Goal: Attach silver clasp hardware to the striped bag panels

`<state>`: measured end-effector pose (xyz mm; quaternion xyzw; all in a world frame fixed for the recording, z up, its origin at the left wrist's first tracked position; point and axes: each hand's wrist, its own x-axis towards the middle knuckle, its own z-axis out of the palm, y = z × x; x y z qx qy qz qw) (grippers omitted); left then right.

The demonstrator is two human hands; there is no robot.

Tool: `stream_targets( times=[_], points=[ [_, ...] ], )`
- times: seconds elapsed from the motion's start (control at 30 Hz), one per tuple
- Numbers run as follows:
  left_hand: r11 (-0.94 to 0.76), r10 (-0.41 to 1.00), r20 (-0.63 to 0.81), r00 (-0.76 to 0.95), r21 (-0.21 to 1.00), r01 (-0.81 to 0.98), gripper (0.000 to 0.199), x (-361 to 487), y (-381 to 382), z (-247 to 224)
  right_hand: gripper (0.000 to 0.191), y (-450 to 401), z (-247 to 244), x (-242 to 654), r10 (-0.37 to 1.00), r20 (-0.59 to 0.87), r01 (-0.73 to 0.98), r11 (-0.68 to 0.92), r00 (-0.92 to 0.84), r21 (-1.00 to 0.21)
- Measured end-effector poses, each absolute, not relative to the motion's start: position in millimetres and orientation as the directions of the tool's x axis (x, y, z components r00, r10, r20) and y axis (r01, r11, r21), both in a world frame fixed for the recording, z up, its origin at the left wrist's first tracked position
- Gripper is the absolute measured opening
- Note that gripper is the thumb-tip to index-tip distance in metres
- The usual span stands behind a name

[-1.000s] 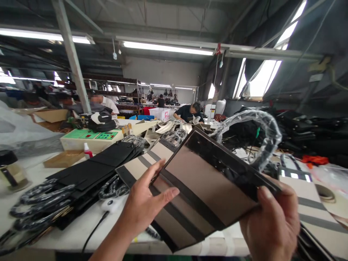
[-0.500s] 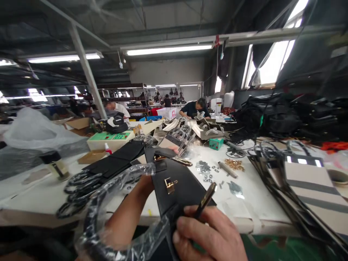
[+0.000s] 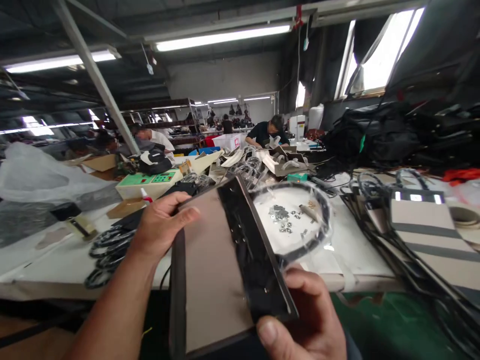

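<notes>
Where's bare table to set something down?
Right: white tabletop between the wrapped loop and striped panels. Left: in front of the jar, beside wrapped coils. Crowded: far side, control box and heaped pieces. Held panel hides the middle front.

The panel (image 3: 215, 275), gripped by the left hand (image 3: 161, 225) and right hand (image 3: 307, 315), blocks the way straight in over the table's near edge. Right of it, a plastic-wrapped handle (image 3: 325, 217) arches out, so a reach toward the small metal pieces (image 3: 279, 214) meets that loop. Past the loop I see a bare strip of table (image 3: 350, 245), walled off farther right by the striped panels (image 3: 416, 212). On the left, bundled handles (image 3: 107, 250) and a bottle (image 3: 77, 220) obstruct, with open tabletop nearer the edge. Heaped pieces (image 3: 279, 162) close the back.
</notes>
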<state>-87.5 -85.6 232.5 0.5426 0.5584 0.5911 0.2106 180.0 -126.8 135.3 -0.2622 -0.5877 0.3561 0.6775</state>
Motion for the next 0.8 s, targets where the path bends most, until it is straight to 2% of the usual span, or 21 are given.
stream_targets(
  times=[0.07, 0.13, 0.2, 0.27, 0.33, 0.4, 0.5, 0.57, 0.67, 0.8],
  points=[
    [-0.226, 0.92, 0.361, -0.153, 0.808, 0.545, 0.04, -85.7, -76.1, 221.2, 0.037, -124.5, 95.2, 189.6, 0.86, 0.508, -0.102, 0.511, 0.055, -0.854],
    [-0.189, 0.957, 0.289, -0.026, 0.689, 0.7, 0.035, -75.2, -59.3, 195.8, 0.031, -124.0, 55.7, 206.9, 0.892, 0.447, 0.054, 0.444, 0.06, -0.894],
    [-0.164, 0.977, 0.209, 0.042, 0.605, 0.779, 0.035, -59.3, -39.5, 161.0, 0.031, -127.0, 23.2, 226.8, 0.913, 0.407, 0.222, 0.39, 0.037, -0.894],
    [-0.142, 0.989, 0.119, 0.09, 0.559, 0.817, 0.037, -42.5, -22.3, 124.9, 0.032, -133.7, 0.5, 242.1, 0.954, 0.299, 0.29, 0.28, 0.02, -0.915],
    [-0.124, 0.992, 0.04, 0.121, 0.528, 0.84, 0.041, -28.6, -10.3, 94.6, 0.035, -140.8, -13.7, 247.8, 0.991, 0.126, 0.231, 0.113, 0.04, -0.966],
    [-0.109, 0.991, -0.01, 0.131, 0.495, 0.862, 0.042, -20.4, -3.2, 73.4, 0.037, -143.4, -23.5, 245.3, 0.998, -0.043, 0.103, -0.048, 0.05, -0.994],
    [-0.084, 0.992, -0.045, 0.116, 0.453, 0.887, 0.038, -19.9, 1.7, 55.3, 0.039, -136.5, -36.7, 237.2, 0.983, -0.182, -0.037, -0.183, -0.029, -0.982],
    [-0.071, 0.992, -0.06, 0.109, 0.447, 0.892, 0.035, -25.5, 3.1, 47.3, 0.039, -129.4, -45.1, 234.2, 0.975, -0.206, -0.045, -0.21, -0.085, -0.977],
    [-0.068, 0.993, -0.055, 0.102, 0.438, 0.897, 0.033, -35.5, 3.4, 34.9, 0.035, -122.7, -51.7, 233.5, 0.976, -0.188, 0.047, -0.184, -0.113, -0.982],
    [-0.143, 0.989, 0.102, 0.11, 0.42, 0.896, 0.029, -34.0, -3.7, 16.6, 0.029, -117.8, -45.1, 234.2, 0.986, -0.129, 0.193, -0.107, -0.105, -0.975]
  ],
)
